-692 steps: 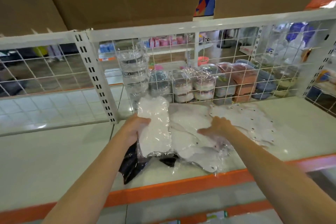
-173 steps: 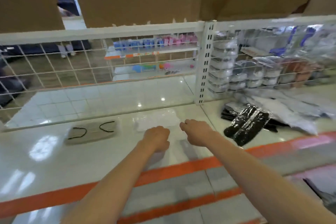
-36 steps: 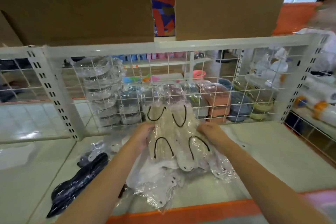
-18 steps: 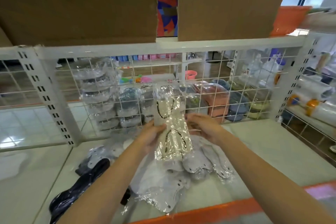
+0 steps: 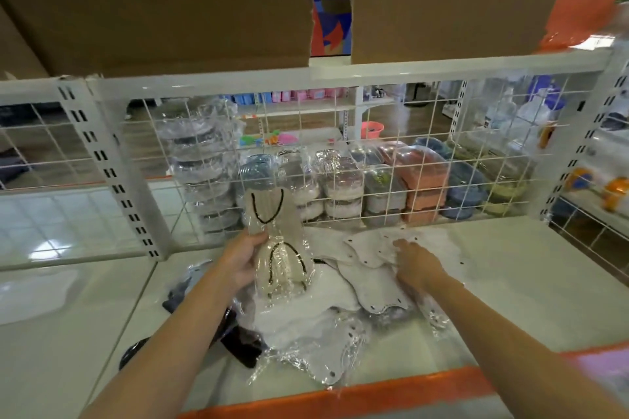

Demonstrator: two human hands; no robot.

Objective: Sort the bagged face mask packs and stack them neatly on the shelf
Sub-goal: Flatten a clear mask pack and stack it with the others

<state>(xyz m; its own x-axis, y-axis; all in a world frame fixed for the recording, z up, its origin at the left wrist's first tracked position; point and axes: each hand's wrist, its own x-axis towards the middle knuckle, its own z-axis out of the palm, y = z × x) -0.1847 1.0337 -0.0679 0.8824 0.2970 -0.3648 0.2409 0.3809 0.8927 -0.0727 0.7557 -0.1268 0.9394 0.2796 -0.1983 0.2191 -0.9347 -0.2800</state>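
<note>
My left hand (image 5: 242, 260) grips a clear bag of beige masks with black ear loops (image 5: 277, 243), held upright above the shelf. My right hand (image 5: 413, 260) reaches down onto a heap of white mask packs (image 5: 372, 277) in clear bags; whether its fingers hold one I cannot tell. More white packs (image 5: 306, 333) lie toward the shelf's front edge. Black mask packs (image 5: 238, 338) lie partly under my left forearm.
The white shelf board (image 5: 510, 289) has an orange front edge (image 5: 374, 395). A wire grid back panel (image 5: 374, 160) stands behind the pile, with bagged bowls behind it. A slotted upright (image 5: 119, 177) divides the left bay. Cardboard boxes (image 5: 153, 0) sit overhead.
My right hand has let go of the beige pack and dropped onto the white packs at the right. My left hand alone now holds the beige pack.
</note>
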